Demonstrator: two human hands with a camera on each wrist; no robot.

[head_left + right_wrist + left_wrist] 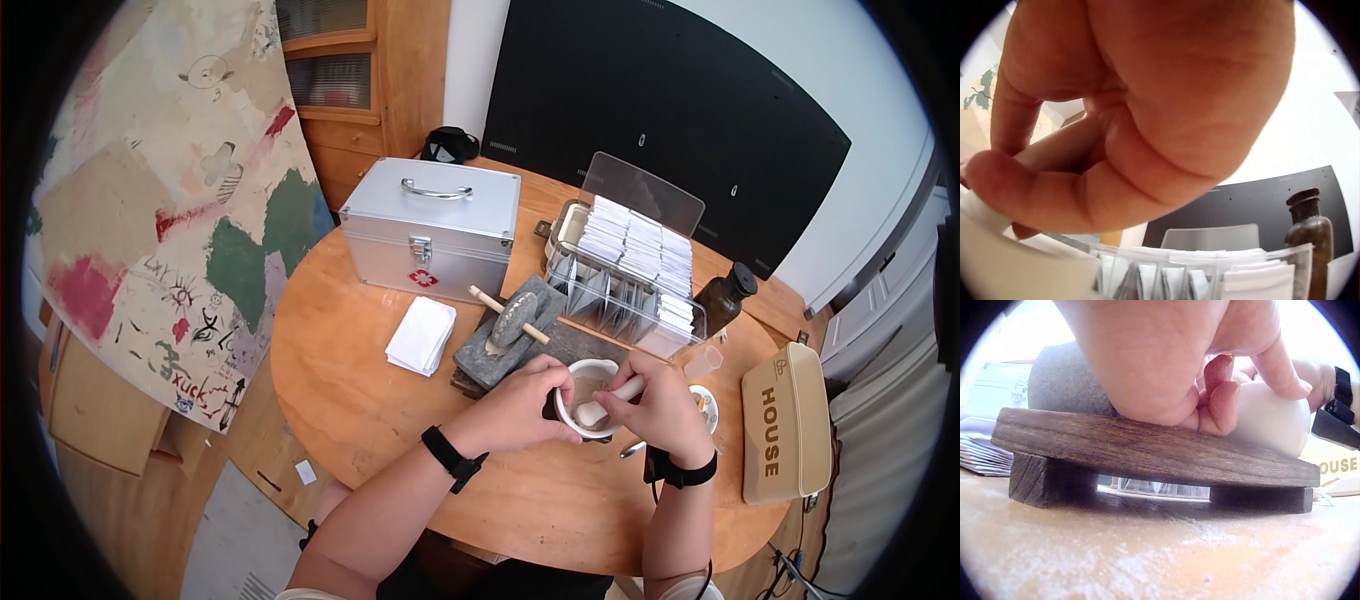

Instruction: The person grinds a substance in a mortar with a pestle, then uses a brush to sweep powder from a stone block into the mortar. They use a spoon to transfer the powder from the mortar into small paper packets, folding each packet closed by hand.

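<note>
A white mortar (571, 412) stands on a dark wooden board (1147, 447) with short feet. The left hand (530, 400) grips the mortar's left side, thumb near the rim; in the left wrist view this hand (1166, 356) has its fingers against the white wall (1272, 419). The right hand (665, 408) curls round a pale pestle (610, 398), whose thick end rests inside the mortar. In the right wrist view, fingers and thumb of the hand (1147, 112) close round the pestle shaft (1063, 147). The mortar's contents are too small to tell.
Left of the mortar sits a grey stone grinder (490, 350) with a wheel (515, 318). Around are a paper stack (421, 336), a silver case (430, 225), a clear box of packets (635, 250), a brown bottle (725, 290), a small cup (703, 362) and a HOUSE bin (785, 425).
</note>
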